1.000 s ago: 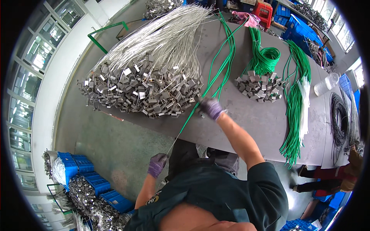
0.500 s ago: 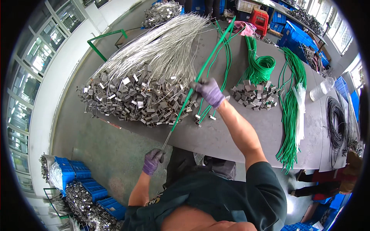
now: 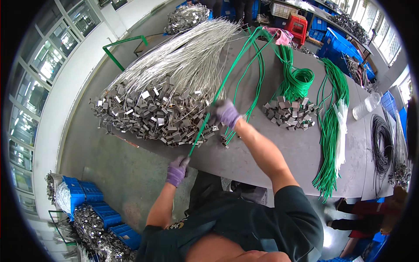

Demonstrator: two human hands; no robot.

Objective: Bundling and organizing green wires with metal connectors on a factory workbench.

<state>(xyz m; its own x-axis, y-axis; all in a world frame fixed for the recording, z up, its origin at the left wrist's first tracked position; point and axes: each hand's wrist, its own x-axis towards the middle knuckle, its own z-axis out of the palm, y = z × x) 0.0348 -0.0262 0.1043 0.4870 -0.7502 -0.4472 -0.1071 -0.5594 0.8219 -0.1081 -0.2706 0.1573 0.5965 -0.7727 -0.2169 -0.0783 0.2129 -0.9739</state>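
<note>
A long green sleeve (image 3: 224,85) slants across my front, bent over at its far end near the pink cloth. Near the table's front edge, my left hand (image 3: 177,170) is closed around its lower end. My right hand (image 3: 227,113), slightly blurred, grips it higher up, above the metal pieces. A big heap of silvery wires (image 3: 179,56) with grey metal blocks (image 3: 152,113) on their near ends lies left of my right hand. Several green cables (image 3: 261,74) with small metal ends lie on the table (image 3: 257,161) just right of the sleeve.
A coiled green bundle (image 3: 301,81) with metal blocks, a long green bundle (image 3: 329,148), a clear bottle (image 3: 366,106) and a black coil (image 3: 380,139) lie to the right. Blue crates (image 3: 104,214) stand at lower left. A red stool (image 3: 297,28) is behind. Another person (image 3: 371,214) shows at right.
The sleeve has slid down to my left hand, covering the silver wire seen below it before. My right hand moved down along it, my left slightly up. The sleeve's far end now bends over.
</note>
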